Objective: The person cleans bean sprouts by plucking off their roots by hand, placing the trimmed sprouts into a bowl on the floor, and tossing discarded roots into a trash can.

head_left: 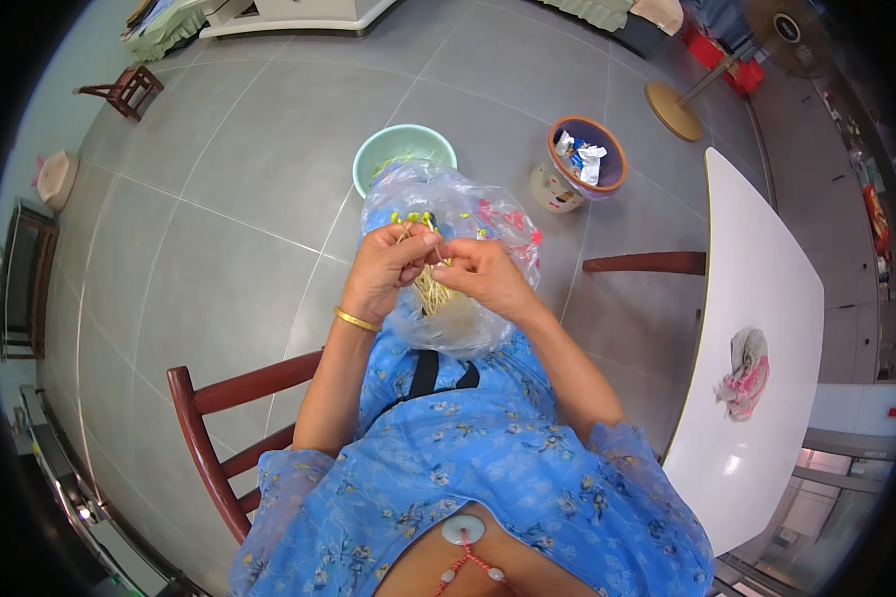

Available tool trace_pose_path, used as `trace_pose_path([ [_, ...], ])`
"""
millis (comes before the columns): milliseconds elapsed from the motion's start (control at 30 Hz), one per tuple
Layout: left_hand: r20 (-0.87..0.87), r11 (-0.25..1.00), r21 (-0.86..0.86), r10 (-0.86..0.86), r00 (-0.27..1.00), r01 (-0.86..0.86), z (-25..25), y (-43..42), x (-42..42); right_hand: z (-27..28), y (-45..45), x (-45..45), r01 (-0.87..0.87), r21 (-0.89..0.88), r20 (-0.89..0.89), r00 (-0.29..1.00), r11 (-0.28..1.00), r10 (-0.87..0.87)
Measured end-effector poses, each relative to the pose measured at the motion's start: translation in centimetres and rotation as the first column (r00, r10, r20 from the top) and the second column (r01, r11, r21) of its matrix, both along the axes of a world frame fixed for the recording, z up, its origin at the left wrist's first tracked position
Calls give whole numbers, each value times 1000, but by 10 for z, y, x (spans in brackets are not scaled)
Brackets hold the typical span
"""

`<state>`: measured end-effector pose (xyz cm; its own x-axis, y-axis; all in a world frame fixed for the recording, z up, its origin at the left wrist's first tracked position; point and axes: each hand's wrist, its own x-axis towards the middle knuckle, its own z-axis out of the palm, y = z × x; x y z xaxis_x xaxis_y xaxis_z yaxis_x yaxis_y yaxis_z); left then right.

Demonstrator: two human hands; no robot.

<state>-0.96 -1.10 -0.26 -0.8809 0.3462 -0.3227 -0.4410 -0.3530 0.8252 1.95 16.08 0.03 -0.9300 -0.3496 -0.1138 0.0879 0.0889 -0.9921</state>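
Observation:
Above the lap, my left hand (384,267) is closed on several bean sprouts, their yellow-green heads (413,217) showing above its fingers. Close against it on the right, my right hand (485,279) pinches at the sprouts' thin stems with its fingertips. A clear plastic bag (468,333) lies open across the lap under both hands. Inside it rests a pile of pale sprouts (431,296), partly hidden by the hands. Just beyond the bag, a light green bowl (406,132) on the floor has some green-yellow bits in it.
A bin (560,189) with wrappers stands on the floor ahead right. At the right is a white table (757,249) bearing a crumpled cloth (745,373). A red-brown chair (204,438) is at the left, a small stool (129,92) far left, a fan (675,107) far right.

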Motion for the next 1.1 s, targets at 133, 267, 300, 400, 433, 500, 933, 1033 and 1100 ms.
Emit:
trace_pose_path([
  [133,-23,994,33,101,995,-100,-2,-12,-10,-12,-5,2,-1,-114,91,996,993,11],
  [267,-26,981,171,102,994,-96,-8,-20,-17,-14,1,11,-55,-183,292,950,982,108],
  [300,-23,981,168,102,994,-97,-10,-19,-18,-17,1,13,-42,-248,334,934,968,126],
  [400,3,969,221,115,993,-113,-15,-13,-19,-19,2,15,-53,-231,347,929,972,133],
  [433,5,965,228,130,992,-128,-17,-13,-19,-20,3,16,-49,-230,349,928,972,130],
  [500,10,961,235,145,989,-143,-19,-12,-19,-22,4,18,-51,-254,373,916,966,146],
  [933,-125,920,247,341,932,-303,-6,-3,-8,-49,13,18,202,-138,15,979,970,-202],
  [1033,-73,906,295,339,938,-305,-4,-2,-11,-59,20,15,540,-583,528,820,608,-222],
  [1100,-45,908,299,322,946,-295,-5,-1,-14,-55,28,14,542,-621,554,815,567,-172],
])
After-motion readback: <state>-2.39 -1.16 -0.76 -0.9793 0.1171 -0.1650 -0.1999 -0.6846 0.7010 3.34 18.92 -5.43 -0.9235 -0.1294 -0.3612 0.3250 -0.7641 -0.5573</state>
